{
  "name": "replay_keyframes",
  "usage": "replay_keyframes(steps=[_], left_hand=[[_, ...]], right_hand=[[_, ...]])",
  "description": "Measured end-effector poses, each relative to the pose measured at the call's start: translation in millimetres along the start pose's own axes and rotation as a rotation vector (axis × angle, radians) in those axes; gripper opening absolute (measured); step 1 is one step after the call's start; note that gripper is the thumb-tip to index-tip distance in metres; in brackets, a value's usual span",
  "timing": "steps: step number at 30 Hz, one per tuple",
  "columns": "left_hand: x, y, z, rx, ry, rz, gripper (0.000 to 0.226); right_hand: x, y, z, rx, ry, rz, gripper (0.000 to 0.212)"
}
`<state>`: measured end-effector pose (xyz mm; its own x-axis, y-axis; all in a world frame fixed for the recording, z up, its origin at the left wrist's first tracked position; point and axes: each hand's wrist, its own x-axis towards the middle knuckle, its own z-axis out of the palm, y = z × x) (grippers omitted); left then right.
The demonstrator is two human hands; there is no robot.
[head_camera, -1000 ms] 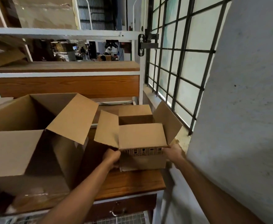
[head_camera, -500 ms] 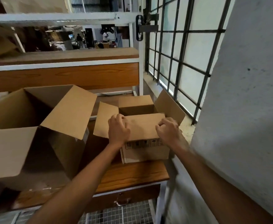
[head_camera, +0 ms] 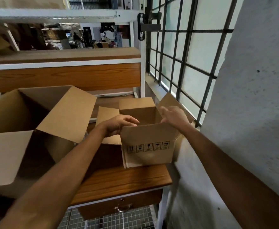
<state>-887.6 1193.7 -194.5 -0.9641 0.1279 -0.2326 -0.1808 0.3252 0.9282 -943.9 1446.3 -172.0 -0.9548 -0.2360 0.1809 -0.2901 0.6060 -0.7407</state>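
Observation:
A small cardboard box (head_camera: 148,151) with handling symbols printed on its near side stands on the right end of a wooden table (head_camera: 127,180). Its top flaps are all raised or spread, and what shows of the inside is bare. My left hand (head_camera: 117,125) hovers over the left flap, its loosely curved fingertips at the top left corner of the near flap. My right hand (head_camera: 173,117) lies against the inner face of the right flap with its fingers fairly straight.
A large open cardboard box (head_camera: 20,146) lies on its side on the table's left part. A wood-fronted shelf (head_camera: 64,76) runs behind. On the right are a barred window (head_camera: 185,55) and a plaster wall (head_camera: 251,96). Under the tabletop is a drawer handle (head_camera: 123,208).
Half a second ago both hands pressed the near flap down over the box. The flap now stands up and the hands have moved apart to the left and right flaps.

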Motion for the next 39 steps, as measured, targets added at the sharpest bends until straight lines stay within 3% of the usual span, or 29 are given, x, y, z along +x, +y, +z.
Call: replay_keyframes(steps=[4, 6, 9, 11, 13, 16, 18, 21, 24, 29, 34, 36, 39], left_hand=[[-1, -3, 17, 0.546, -0.21, -0.195, 0.075], [1, -14, 37, 0.732, -0.187, -0.229, 0.081], [1, -39, 72, 0.897, -0.062, -0.171, 0.059], [0, -53, 88, 1.106, 0.109, -0.086, 0.042], [-2, -61, 98, 1.153, 0.273, -0.031, 0.031], [0, -61, 100, 1.149, 0.286, -0.07, 0.025], [9, -53, 91, 1.144, 0.145, -0.154, 0.026], [27, -33, 74, 0.867, -0.078, -0.28, 0.043], [51, -20, 55, 0.756, 0.117, -0.172, 0.052], [111, -22, 15, 0.949, 0.463, -0.078, 0.036], [172, -40, -27, 1.028, 0.56, -0.216, 0.052], [191, -51, -43, 1.015, 0.595, -0.251, 0.064], [213, -62, -63, 0.951, 0.519, -0.332, 0.08]], right_hand=[[-3, 6, 12, -0.512, -0.62, -0.031, 0.027], [-11, 25, 35, -0.671, -0.705, -0.034, 0.036], [-23, 54, 60, -0.704, -0.542, -0.056, 0.046], [-30, 69, 70, -0.701, -0.389, -0.133, 0.042], [-37, 77, 77, -0.676, -0.288, -0.222, 0.034], [-37, 79, 79, -0.654, -0.266, -0.249, 0.03], [-28, 79, 74, -0.642, -0.349, -0.202, 0.039], [-8, 75, 67, -0.445, -0.504, -0.116, 0.044], [14, 63, 70, -0.15, -0.408, -0.074, 0.035], [73, 45, 89, -0.192, -0.21, -0.148, 0.02], [147, 44, 97, -0.419, -0.144, -0.192, 0.027], [175, 49, 102, -0.524, -0.146, -0.196, 0.038], [213, 69, 114, -0.627, -0.248, -0.076, 0.064]])
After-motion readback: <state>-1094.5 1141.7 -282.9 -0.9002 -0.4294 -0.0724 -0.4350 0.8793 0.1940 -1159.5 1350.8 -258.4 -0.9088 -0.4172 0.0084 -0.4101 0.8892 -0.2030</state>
